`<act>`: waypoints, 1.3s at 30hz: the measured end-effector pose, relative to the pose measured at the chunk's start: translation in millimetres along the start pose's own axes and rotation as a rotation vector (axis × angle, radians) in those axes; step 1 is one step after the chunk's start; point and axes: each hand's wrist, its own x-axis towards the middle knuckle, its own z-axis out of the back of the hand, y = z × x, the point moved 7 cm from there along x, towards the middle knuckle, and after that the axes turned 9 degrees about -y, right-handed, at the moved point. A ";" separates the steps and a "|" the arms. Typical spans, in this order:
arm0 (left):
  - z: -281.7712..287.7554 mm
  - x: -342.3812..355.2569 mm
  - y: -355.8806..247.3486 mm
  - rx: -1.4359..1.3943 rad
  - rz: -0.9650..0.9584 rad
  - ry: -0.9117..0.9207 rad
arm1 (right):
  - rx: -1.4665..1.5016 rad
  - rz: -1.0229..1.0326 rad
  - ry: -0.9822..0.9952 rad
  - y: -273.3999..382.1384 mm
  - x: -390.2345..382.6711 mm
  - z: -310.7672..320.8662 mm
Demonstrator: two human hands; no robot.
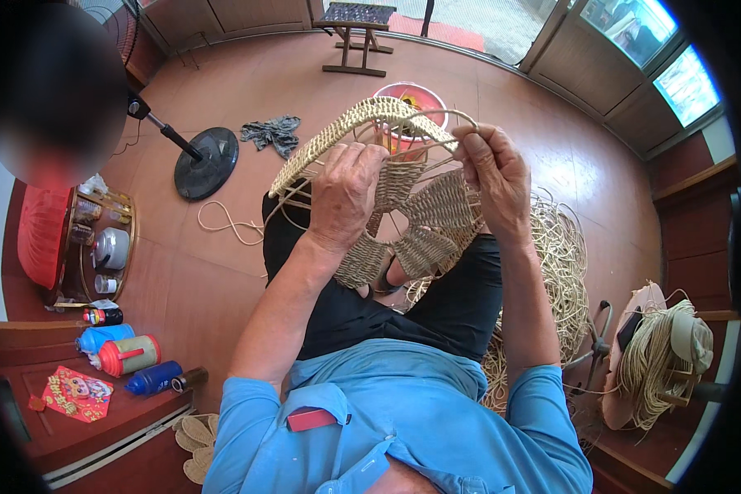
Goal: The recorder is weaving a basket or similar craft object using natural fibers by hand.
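A straw-coloured woven basket (435,204) with petal-shaped panels rests over my lap, its thick braided rim (317,146) curving along the far side. My left hand (346,193) is closed on the basket just inside this rim; its fingertips are partly hidden. To the right, my right hand (496,174) pinches a thin straw cord (443,112) between thumb and fingers. The cord loops over the rim toward the left. Loose strands stick out between the panels.
Beside my right leg lies a big heap of straw cord (556,272). Further right hangs a cord bundle (663,354). A red-and-white basin (424,96) stands beyond the basket. At left are a black stand base (207,164), a grey cloth (272,132) and several flasks (130,356).
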 end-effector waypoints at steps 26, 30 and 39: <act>-8.1 -2.8 -9.7 -0.015 0.104 -0.005 | -0.555 0.241 -0.043 -25.6 -4.4 -79.5; -6.0 -7.3 -8.1 -0.019 0.112 -0.044 | -0.615 0.259 -0.075 -14.3 -9.7 -78.9; -6.0 -6.0 -9.8 -0.045 0.145 -0.053 | 0.114 0.007 -0.234 -55.6 -18.6 -58.4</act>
